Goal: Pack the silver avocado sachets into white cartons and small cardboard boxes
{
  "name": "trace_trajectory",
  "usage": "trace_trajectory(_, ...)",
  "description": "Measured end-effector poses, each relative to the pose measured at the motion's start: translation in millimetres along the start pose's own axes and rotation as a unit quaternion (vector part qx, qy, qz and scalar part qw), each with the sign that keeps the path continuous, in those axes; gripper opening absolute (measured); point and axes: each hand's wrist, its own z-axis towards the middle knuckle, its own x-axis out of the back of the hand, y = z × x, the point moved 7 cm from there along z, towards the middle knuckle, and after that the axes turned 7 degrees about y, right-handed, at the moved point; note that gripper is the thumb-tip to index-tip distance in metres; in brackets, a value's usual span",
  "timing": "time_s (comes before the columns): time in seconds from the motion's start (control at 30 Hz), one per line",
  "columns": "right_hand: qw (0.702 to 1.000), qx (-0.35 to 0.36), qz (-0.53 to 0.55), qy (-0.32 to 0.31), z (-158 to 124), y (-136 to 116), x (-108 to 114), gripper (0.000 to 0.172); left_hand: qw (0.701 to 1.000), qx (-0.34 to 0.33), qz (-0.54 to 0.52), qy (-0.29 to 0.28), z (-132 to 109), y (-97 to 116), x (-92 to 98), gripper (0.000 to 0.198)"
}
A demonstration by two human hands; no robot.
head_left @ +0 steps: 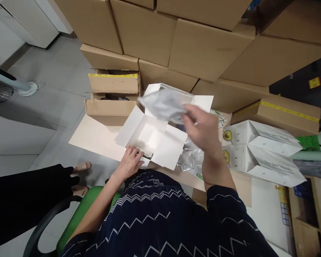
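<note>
Hands over an open white box [147,137], which sits on a cardboard sheet [93,137], near its right end.

Right hand [203,132]: raised above the box's far right corner, fingers closed in a pinch on the right end of a grey pouch [162,105]. The pouch is clear of the box and hangs out to the left, above the far flaps. It is blurred, so no print or seal can be read.

Left hand [130,162]: palm down on the box's near left edge, fingers laid loosely over the rim and gripping nothing visible.

Handling, as a judgement: the pouch looks light, limp and slick, like foil film. It would probably crumple under a full grasp and slide from a loose one. Best taken by a flat edge or corner, thumb against fingers. The box is thin card, stiff enough to steady with one flat hand.

Around:
- crumpled silver bags [191,160] just beside the box's right side, under the right forearm
- avocado-print boxes [259,150] off the sheet's right edge
- brown cartons [203,46] stacked behind
- one open carton with yellow tape [113,94] touching the sheet's far left edge
- another person's sandalled feet [81,167] on the floor, left
</note>
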Motion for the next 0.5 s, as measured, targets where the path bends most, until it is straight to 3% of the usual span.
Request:
trace_trajectory(0.13,0.981,0.031,0.053,-0.186,-30,-18,-93,0.034,1.0,0.001,0.01,0.002,0,-1,0.9,0.032)
trace_trajectory(0.2,0.969,0.03,0.033,-0.243,-40,-19,-123,0.035,1.0,0.004,0.011,0.003,1,-3,2.2,0.032)
trace_trajectory(0.27,0.963,0.019,0.018,-0.268,-45,-17,-133,0.035,1.0,0.006,0.009,0.005,2,-4,2.9,0.033)
trace_trajectory(0.43,0.957,0.015,0.005,-0.289,-45,-20,-114,0.032,1.0,-0.001,0.0,0.003,4,-5,1.1,0.03)
trace_trajectory(0.5,0.948,0.032,-0.014,-0.316,-48,-28,-117,0.03,1.0,-0.004,-0.002,0.006,5,-5,1.2,0.028)
